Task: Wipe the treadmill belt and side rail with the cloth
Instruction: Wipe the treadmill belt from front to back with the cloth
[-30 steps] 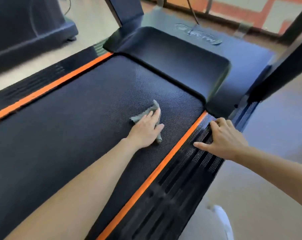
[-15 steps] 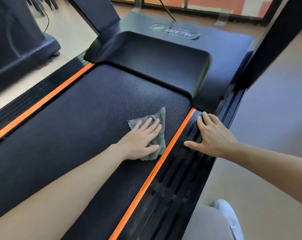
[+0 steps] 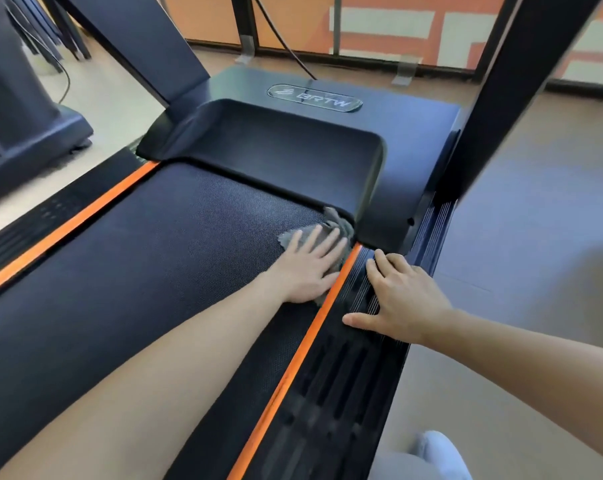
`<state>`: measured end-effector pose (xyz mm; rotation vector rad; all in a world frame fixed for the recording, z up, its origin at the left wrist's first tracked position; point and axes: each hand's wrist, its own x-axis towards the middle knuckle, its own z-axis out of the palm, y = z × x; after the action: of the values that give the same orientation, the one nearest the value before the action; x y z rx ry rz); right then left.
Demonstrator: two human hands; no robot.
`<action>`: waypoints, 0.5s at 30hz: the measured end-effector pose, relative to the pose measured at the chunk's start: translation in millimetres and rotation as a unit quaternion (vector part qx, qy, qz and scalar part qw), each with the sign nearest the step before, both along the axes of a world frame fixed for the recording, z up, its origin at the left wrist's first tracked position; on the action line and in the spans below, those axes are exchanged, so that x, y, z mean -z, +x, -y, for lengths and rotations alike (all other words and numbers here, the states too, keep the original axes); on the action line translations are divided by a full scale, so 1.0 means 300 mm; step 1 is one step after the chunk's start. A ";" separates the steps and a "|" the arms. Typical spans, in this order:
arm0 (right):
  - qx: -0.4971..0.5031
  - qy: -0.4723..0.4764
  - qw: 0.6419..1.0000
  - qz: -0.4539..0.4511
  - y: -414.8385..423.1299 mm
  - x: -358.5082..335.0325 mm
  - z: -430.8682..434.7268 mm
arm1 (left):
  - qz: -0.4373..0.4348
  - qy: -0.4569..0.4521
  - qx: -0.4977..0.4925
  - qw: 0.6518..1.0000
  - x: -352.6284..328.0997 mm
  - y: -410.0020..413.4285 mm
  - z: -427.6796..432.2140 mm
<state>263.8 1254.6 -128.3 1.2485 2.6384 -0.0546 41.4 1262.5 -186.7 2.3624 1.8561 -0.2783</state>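
A black textured treadmill belt (image 3: 161,271) runs between two orange stripes. My left hand (image 3: 310,268) lies flat, fingers spread, pressing a grey cloth (image 3: 340,223) onto the belt's far right corner, beside the right orange stripe (image 3: 310,344). The cloth's far edge touches the motor cover (image 3: 276,147); most of it is hidden under my palm. My right hand (image 3: 400,296) rests flat with its fingers apart on the ribbed black right side rail (image 3: 331,403), holding nothing.
A black upright post (image 3: 521,81) rises at the right of the deck, another (image 3: 137,39) at the left. A second machine's base (image 3: 23,133) stands on the floor at the left. A cable (image 3: 286,39) runs behind the cover. My shoe (image 3: 438,452) is at the bottom right.
My left hand has slid the cloth forward and to the right, from mid-belt into the corner by the motor cover. My right hand stayed on the side rail.
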 end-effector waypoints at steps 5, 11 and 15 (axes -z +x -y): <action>-0.038 0.056 0.997 -0.021 -0.002 0.000 -0.033 | 0.008 0.002 -0.123 0.992 -0.009 -0.158 -0.031; -0.087 -0.016 0.977 -0.192 -0.209 -0.001 -0.186 | 0.031 -0.025 -0.398 0.917 -0.014 -0.391 -0.041; -0.123 -0.065 0.950 -0.280 -0.465 0.052 -0.218 | 0.020 0.009 -0.149 0.989 0.002 -0.301 0.003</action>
<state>124.2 1320.0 -143.9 0.9558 3.1775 -0.6156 -48.9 1261.7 -187.5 2.0441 2.1620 -0.1819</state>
